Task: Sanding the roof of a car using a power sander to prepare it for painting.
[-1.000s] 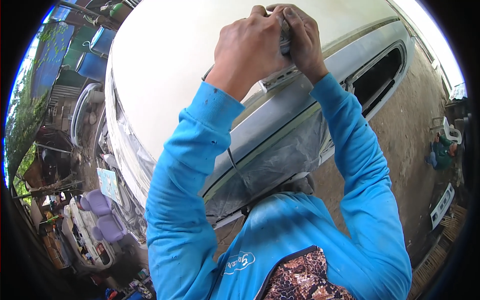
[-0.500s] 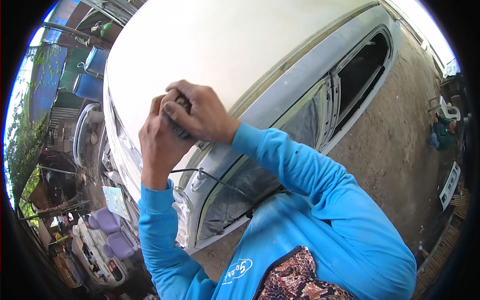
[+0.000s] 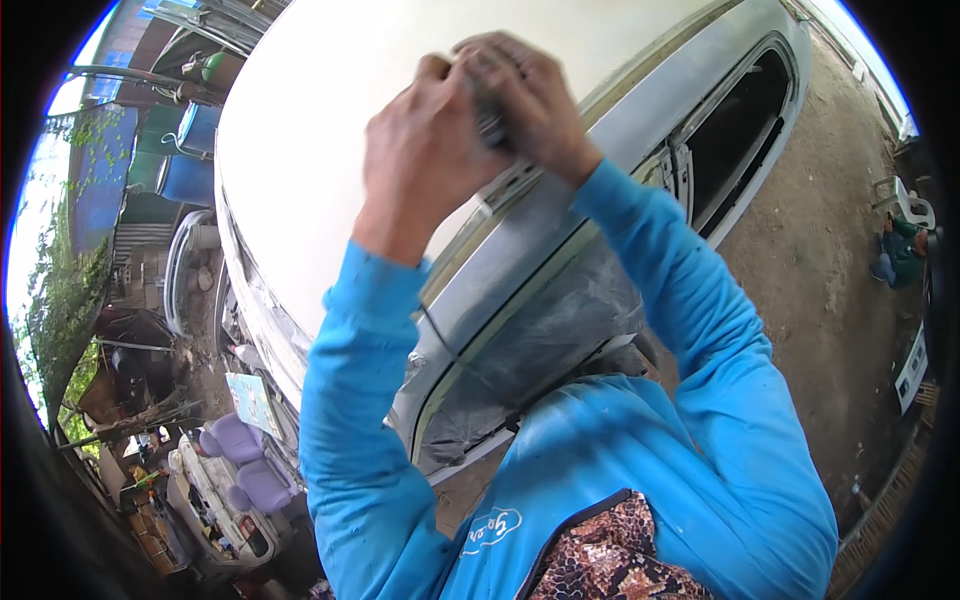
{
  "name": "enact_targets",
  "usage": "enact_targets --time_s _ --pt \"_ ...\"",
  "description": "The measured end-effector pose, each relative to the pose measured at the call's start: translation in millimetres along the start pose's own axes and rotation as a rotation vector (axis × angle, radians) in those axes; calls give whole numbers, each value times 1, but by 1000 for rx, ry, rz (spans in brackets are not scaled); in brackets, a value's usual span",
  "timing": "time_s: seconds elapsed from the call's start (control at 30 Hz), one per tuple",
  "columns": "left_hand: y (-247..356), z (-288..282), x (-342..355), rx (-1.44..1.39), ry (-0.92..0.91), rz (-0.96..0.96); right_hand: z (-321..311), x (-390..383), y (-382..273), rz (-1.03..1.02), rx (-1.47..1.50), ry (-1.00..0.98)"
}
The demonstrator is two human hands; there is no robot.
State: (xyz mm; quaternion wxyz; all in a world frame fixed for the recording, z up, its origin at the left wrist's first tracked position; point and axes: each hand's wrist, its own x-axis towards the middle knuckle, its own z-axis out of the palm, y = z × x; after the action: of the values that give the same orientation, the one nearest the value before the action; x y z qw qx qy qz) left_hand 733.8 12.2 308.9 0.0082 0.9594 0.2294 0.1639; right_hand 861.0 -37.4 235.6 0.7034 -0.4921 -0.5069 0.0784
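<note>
My left hand (image 3: 430,150) and my right hand (image 3: 535,100) are closed together around a dark hand-held sander (image 3: 490,125), blurred by motion. Below the fingers, a pale flat plate with holes (image 3: 515,183) shows at the roof's edge. Much of the tool is hidden by my hands. Beneath lies the cream-white roof (image 3: 330,110) of a car, with a grey primed side frame (image 3: 690,115). A thin dark cord (image 3: 438,332) crosses the roof edge by my left sleeve.
Cloudy plastic sheeting (image 3: 540,320) covers the near side windows; a farther window (image 3: 740,130) is dark. Blue barrels (image 3: 188,180), a purple seat (image 3: 245,460) and loose car parts stand left. Right, on dirt ground (image 3: 810,240), a person (image 3: 905,250) is near a white chair (image 3: 915,208).
Both hands have moved forward and right along the roof's edge with the sander. My arms are stretched farther out, and the view has shifted slightly.
</note>
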Motion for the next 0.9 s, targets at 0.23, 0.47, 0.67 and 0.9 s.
enact_targets --time_s 0.23,0.47,0.67,0.9 --pt "29 19 70 -96 35 183 -65 38 25 -13 26 27" --pt "8 -2 29 -40 -108 81 -20 12 1 30 26 52" --pt "-26 -21 -50 -24 -17 -61 49 -23 -29 118 77 -23" --pt "-58 -48 -124 14 5 -218 121 -48 -44 98 209 -202"
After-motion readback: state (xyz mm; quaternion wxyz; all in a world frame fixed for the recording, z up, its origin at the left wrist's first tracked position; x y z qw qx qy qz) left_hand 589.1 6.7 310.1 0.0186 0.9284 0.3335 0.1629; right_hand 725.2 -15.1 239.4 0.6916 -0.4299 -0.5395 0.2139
